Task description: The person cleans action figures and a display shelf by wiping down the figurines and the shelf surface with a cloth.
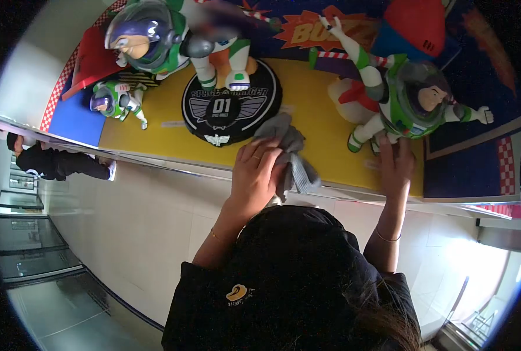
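Note:
A crumpled grey cloth lies bunched on the yellow shelf surface, with my left hand closed over its left side. Just beyond the cloth stands a round black display base marked "SPACE RANGER 01", bearing a large toy figure in a purple hood and clear helmet. On the right, a white and green space ranger figure stands with its arms spread. My right hand is at its feet, fingers closed around the nearer foot, which they partly hide.
A small space ranger figure stands at the shelf's left. Behind are a "BUZZ" backdrop and a red shape. Checkered strips edge the display. Far left, a person in black stands on the tiled floor.

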Action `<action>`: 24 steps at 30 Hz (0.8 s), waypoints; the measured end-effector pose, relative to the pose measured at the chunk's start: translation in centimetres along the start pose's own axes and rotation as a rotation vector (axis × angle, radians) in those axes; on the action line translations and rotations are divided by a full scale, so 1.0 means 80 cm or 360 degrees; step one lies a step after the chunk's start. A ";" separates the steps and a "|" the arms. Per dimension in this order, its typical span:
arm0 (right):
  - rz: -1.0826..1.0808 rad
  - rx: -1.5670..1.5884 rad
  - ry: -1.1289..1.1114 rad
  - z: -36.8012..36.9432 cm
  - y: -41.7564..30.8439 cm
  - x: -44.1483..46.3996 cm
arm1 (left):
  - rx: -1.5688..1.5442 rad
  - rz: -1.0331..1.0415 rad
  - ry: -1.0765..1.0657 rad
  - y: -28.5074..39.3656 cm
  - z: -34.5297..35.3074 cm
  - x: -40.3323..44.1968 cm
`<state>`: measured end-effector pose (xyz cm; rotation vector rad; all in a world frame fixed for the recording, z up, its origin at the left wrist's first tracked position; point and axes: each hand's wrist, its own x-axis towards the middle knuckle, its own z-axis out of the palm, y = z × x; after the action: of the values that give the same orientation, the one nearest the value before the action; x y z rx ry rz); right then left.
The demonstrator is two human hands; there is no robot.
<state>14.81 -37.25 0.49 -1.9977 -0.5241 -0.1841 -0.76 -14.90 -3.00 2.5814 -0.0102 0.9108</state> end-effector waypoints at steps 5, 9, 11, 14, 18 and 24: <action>0.0087 -0.0051 -0.0003 0.000 0.007 -0.001 | -0.0074 -0.0096 0.0230 -0.019 -0.030 -0.039; 0.0119 -0.0090 0.0056 0.001 0.012 -0.003 | -0.0031 -0.0224 0.0747 -0.053 -0.077 -0.051; 0.0126 -0.0103 0.0111 0.004 0.015 -0.004 | 0.0032 -0.0515 0.1086 -0.078 -0.100 -0.054; 0.0091 -0.0114 0.0082 -0.005 0.039 -0.003 | 0.0005 -0.0697 0.1207 -0.109 -0.136 -0.025; -0.0021 -0.0145 0.0166 0.006 0.032 -0.004 | 0.0105 -0.0628 0.0630 -0.150 -0.144 0.010; -0.0230 -0.0336 0.0414 0.009 0.024 -0.003 | 0.0179 -0.0197 0.0053 -0.161 -0.097 0.026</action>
<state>15.36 -37.42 -1.47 -2.0988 -0.4969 -0.6014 -2.06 0.06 -1.01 2.6350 0.2137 0.9321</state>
